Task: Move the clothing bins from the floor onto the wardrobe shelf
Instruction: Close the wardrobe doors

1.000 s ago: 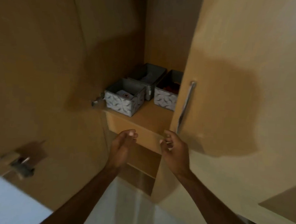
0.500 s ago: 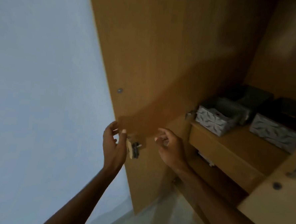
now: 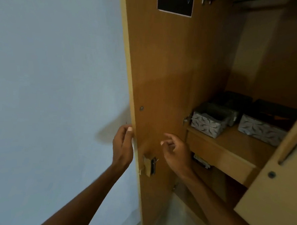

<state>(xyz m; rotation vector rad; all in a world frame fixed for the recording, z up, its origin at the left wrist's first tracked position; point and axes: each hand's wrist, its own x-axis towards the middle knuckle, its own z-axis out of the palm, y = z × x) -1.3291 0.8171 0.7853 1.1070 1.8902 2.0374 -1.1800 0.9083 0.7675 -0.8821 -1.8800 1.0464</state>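
Three grey patterned clothing bins stand on the wardrobe shelf (image 3: pixel 233 140): one at the front left (image 3: pixel 206 123), one at the right (image 3: pixel 261 130), and a darker one (image 3: pixel 237 102) behind them. My left hand (image 3: pixel 123 145) wraps its fingers around the outer edge of the open left wardrobe door (image 3: pixel 163 78), thumb on the inner face. Just in front of that door's inner face hovers my right hand (image 3: pixel 175 152), fingers loosely curled, holding nothing.
A lock block (image 3: pixel 149 164) sticks out of the left door's inner face below my hands. The right door (image 3: pixel 279 181) with a long handle stands open at the right. A pale blue wall (image 3: pixel 50 89) fills the left. A drawer front (image 3: pixel 218 155) sits under the shelf.
The view has swung left from the shelf to the left door. My left hand has closed on the door's edge, and my right hand has come up beside it.
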